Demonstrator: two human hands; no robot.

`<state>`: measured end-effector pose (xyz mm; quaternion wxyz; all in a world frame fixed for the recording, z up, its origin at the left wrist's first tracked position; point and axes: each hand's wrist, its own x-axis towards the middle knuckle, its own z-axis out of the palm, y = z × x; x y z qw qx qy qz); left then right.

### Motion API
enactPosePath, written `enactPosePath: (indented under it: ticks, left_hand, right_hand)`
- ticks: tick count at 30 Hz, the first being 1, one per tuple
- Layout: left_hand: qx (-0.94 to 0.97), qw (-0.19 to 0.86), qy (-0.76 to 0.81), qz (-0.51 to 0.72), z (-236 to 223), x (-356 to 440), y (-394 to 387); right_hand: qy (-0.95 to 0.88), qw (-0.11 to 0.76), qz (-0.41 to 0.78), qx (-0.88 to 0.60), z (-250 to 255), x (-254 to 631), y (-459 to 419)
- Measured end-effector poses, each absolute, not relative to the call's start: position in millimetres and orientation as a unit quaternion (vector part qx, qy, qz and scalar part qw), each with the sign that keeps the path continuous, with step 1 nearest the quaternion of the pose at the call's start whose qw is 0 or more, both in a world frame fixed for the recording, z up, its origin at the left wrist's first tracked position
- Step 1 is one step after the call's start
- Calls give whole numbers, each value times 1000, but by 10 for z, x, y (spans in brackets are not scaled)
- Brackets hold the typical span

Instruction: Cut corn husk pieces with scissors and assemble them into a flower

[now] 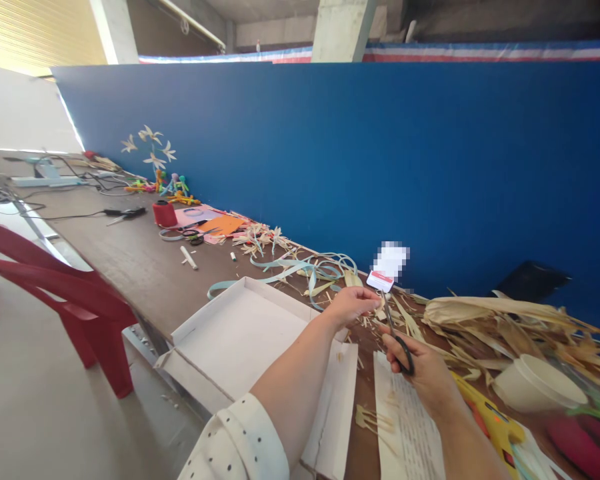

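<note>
blue partition (320,167) runs behind a long brown counter (145,247); red plastic chair (75,300) stands beside the counter, on the wearer's left. nearest on the counter: open white cardboard box (250,333), shallow, its low walls raised, left forearm above its right part. dried corn husks (495,320) heaped at the right, loose strips spreading toward the middle. printed sheet (410,420) lies flat, partly under the right forearm; yellow glue gun (497,420) just right of that forearm, cream tub (535,383) tipped beside the husks. left hand (353,307), sleeve white with dark dots: grip narrow, thumb and finger pinching a small pale piece (379,308), species of material too small to tell. right hand (420,367): grip closed round the black handles of a pair of scissors (389,315), blades pointing up and away, close by the left fingertips; whether they touch the piece, cannot tell. farther along: white husk flowers (153,150) upright near the partition, light blue ribbon (285,272) in loops, orange paper (223,225), red thread spool (165,214) upright. smallest: white stick (189,258) lying on the counter, short green-ended marker (233,256) near it.
</note>
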<state>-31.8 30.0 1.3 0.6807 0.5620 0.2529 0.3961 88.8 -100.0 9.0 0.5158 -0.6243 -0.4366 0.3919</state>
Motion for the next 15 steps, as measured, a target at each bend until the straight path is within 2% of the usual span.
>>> enactPosePath:
  ticks: [15]
  left_hand:
    - [529,716,233,391,31,-326,269]
  right_hand:
    - [-453,501,359,-644,66,914,-988]
